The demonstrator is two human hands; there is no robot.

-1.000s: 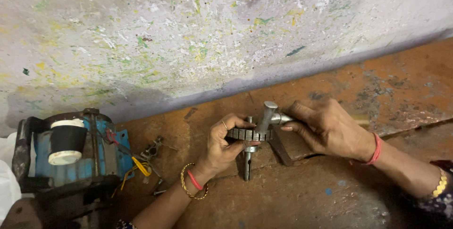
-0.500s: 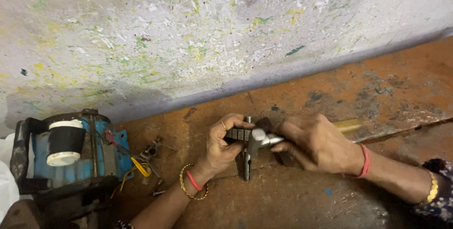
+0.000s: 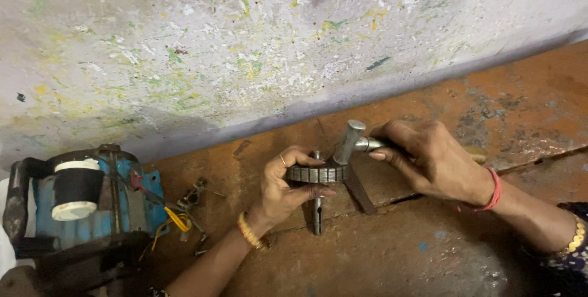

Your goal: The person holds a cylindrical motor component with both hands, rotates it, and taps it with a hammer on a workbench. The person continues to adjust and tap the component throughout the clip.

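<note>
Head view: left hand (image 3: 283, 188) pinching a toothed gear (image 3: 316, 174) on its shaft (image 3: 317, 214), upright on the rusty tabletop (image 3: 392, 254). Right hand (image 3: 436, 161), grip closed round a hammer (image 3: 354, 139), head just above the gear. Blue motor (image 3: 73, 202) far left, well apart.

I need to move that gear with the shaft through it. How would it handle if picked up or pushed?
The gear looks like solid metal, so probably heavy for its size and stiff. Its toothed rim should give grip. Round on a thin shaft, it might roll or tip if the left hand released it.
</note>
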